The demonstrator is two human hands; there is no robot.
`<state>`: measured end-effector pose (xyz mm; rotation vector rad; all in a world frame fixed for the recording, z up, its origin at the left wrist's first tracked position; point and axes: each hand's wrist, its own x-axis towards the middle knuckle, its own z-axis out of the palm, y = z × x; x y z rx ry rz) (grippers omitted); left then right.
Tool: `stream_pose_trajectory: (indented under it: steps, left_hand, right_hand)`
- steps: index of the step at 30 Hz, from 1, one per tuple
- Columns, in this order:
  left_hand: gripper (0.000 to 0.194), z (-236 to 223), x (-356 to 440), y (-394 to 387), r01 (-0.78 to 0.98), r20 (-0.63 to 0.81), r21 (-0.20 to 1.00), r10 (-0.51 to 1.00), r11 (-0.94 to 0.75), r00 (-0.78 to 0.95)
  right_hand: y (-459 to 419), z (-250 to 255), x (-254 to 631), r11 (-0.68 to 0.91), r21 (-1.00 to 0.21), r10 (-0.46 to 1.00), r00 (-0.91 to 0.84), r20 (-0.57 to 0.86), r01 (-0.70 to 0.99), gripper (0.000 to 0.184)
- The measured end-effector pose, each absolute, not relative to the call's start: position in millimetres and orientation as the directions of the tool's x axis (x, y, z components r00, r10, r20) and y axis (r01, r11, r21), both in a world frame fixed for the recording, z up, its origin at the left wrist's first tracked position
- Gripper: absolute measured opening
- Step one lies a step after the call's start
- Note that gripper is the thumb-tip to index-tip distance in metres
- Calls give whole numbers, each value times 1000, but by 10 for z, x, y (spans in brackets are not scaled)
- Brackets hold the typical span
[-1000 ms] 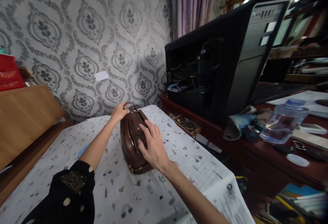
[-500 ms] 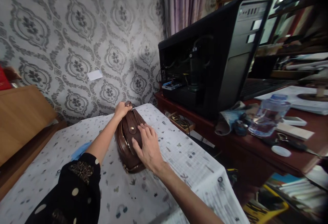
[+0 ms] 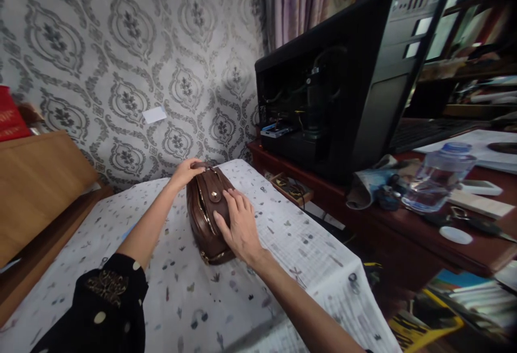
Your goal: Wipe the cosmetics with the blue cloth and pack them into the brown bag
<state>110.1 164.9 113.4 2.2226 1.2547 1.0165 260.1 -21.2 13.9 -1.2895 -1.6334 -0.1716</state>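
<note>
A dark brown leather bag [image 3: 207, 218] lies on a white printed cloth [image 3: 258, 310], with its snap tab facing up and gold zippers along its side and near end. At the bag's far end, my left hand [image 3: 186, 174] is closed over the top edge, the thumb on the near side and the other fingers partly hidden. My right hand [image 3: 241, 226] rests against the bag's right side, thumb and fingers stretched out and apart. The zipper left of the tab shows a narrow gap; what is inside cannot be seen.
To the right, a dark red desk [image 3: 424, 245] carries a black computer tower [image 3: 343, 89], a clear plastic bottle [image 3: 440, 178] and a white lid [image 3: 455, 235]. A small open drawer [image 3: 297, 188] sits below the tower. A wooden headboard-like panel [image 3: 44, 186] stands at left.
My left hand has shifted from the bag's raised handle onto its far top edge. The right hand stays against the bag's side. The view has turned slightly left.
</note>
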Motion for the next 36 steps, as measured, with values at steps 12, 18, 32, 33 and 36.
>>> stream_pose_trajectory:
  steps: [12,18,32,33,36]
  left_hand:
    - [15,1067,881,1631,812,473,416,860,-409,191]
    - [14,1081,907,1508,830,459,369,859,-418,229]
    - [20,1202,1133,1232,808,462,298,817,-508,344]
    - [22,1206,1197,1224,799,465,302,812,-520,353]
    - [21,1206,1388,1223,778,460,320,806,-541,371]
  right_hand:
    - [-208,140,2620,460,-490,657,88,749,740,42]
    - [-211,147,2614,436,-488,668,91,738,756,42]
    - [-196,120,2686,545,-587,664,119,738,599,38]
    - [-202,122,2699,555,-604,674,117,730,572,36]
    - [-214,129,2720,570,-623,688,104,719,535,33]
